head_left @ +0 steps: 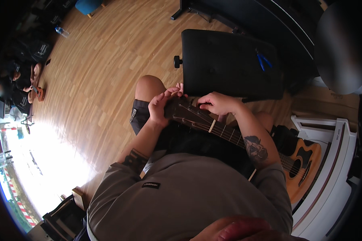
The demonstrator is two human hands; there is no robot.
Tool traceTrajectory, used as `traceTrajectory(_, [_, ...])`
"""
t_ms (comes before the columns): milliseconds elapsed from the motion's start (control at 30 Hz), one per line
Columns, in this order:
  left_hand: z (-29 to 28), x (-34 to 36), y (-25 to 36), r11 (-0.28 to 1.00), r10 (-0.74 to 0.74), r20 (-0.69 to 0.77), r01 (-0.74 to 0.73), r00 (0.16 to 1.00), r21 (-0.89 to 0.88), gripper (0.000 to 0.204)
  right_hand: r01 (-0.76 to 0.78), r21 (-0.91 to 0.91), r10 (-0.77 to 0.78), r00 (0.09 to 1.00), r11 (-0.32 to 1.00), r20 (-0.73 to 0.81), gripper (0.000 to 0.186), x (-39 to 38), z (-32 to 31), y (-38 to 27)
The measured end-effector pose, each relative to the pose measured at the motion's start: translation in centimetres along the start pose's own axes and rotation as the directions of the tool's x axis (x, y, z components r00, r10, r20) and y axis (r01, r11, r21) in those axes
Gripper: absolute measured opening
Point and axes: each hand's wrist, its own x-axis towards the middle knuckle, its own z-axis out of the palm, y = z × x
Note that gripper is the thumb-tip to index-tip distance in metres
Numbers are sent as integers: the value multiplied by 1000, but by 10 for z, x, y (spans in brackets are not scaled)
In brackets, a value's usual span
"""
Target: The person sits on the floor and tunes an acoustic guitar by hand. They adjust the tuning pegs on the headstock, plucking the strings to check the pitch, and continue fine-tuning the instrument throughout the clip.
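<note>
An acoustic guitar with a tan body (301,168) lies across my lap, its dark headstock (183,112) in front of me with silver tuners. My left hand (165,104) is curled round the far left end of the headstock, fingertips raised by the black padded surface. My right hand (219,103) is bent at the headstock’s upper tuners, with thumb and forefinger closed close together; what they grip is too small to make out. Blue-handled pliers (264,60) lie on the black padded surface (221,56) beyond.
A white keyboard instrument (333,160) stands at my right, a black one (277,16) beyond the pad. On the wooden floor (92,80) lies a plastic bottle (62,32). At far left, people (20,84) sit with an orange stringed instrument (38,93). A blue seat (86,6) stands at the back.
</note>
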Motion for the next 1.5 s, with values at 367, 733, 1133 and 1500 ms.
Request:
traceTrajectory(367, [7, -3, 2, 999, -1, -27, 0, 1000, -38, 52, 108, -82, -118, 983, 991, -139, 17, 3, 4, 8])
traceTrajectory(733, [6, -2, 0, 996, -2, -7, 1, 1000, -90, 50, -378, -15, 376, 924, 926, -67, 50, 9, 7, -23])
traceTrajectory(1133, [2, 0, 0, 995, -29, -12, 28, 1000, -96, 49, 109, 196, -90, 990, 975, -105, 28, -1, 1, 11])
traceTrajectory(1500, [0, -4, 1, 994, -41, -23, 39, 999, -101, 50, 118, -297, -184, 961, 948, -206, 13, -3, 6, -24])
